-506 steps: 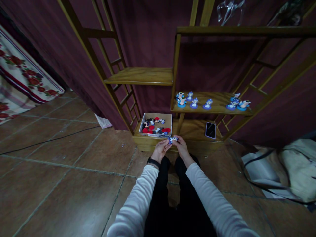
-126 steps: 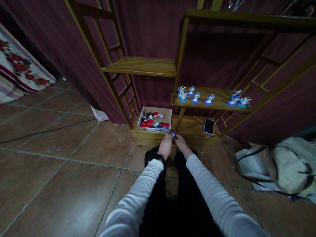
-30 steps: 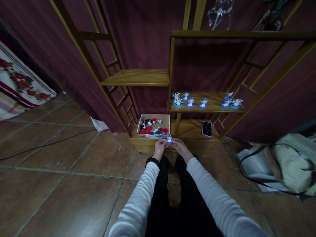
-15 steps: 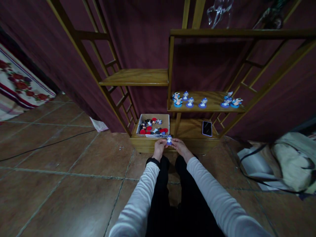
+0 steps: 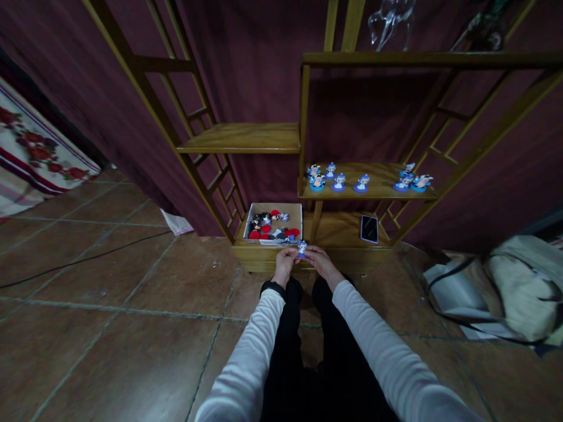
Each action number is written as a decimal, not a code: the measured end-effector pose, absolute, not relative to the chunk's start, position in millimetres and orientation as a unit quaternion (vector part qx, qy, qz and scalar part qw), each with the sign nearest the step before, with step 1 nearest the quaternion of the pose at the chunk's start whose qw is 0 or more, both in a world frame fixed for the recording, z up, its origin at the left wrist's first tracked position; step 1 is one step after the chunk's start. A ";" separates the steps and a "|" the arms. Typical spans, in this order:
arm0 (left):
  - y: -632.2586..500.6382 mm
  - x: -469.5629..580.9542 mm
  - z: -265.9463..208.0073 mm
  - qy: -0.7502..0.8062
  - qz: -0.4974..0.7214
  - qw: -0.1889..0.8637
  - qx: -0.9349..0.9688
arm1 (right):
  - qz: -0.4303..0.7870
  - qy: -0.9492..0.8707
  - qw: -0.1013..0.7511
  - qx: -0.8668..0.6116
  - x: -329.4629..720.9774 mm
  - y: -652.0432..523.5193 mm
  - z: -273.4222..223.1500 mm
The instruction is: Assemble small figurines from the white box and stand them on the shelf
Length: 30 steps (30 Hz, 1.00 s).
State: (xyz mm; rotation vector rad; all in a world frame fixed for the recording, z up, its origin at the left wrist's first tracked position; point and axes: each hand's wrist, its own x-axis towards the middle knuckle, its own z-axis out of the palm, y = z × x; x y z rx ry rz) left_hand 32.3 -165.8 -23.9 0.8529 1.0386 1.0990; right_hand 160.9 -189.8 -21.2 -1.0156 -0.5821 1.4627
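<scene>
Between my two hands is a small purple-and-white figurine (image 5: 302, 249), upright on a round purple base. My left hand (image 5: 285, 261) pinches it from the left, and my right hand (image 5: 319, 259) grips it from the right. Just beyond them, a shallow cardboard box (image 5: 299, 215) holds several more figurines and round red bases in a jumble. Higher up on the right, a wooden shelf (image 5: 380, 189) carries similar figures: purple-and-white figurines (image 5: 362, 183) in the middle, with blue-based figurines (image 5: 317, 183) at the left end and more at the right end.
A phone (image 5: 369, 228) lies on the low shelf at right. The upper left shelf (image 5: 246, 138) juts out above the box. A clear glass ornament (image 5: 390, 24) stands on the top shelf. On the tiled floor at right sits a pale bag (image 5: 521, 281) with a dark strap.
Almost nothing differs. Both hands keep hold of the figurine in front of the box, and the view has shifted only very slightly.
</scene>
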 end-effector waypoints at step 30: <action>-162.2 36.6 -29.1 0.485 0.497 0.617 0.370 | 0.619 -0.247 0.597 -0.447 162.9 -188.4 -33.3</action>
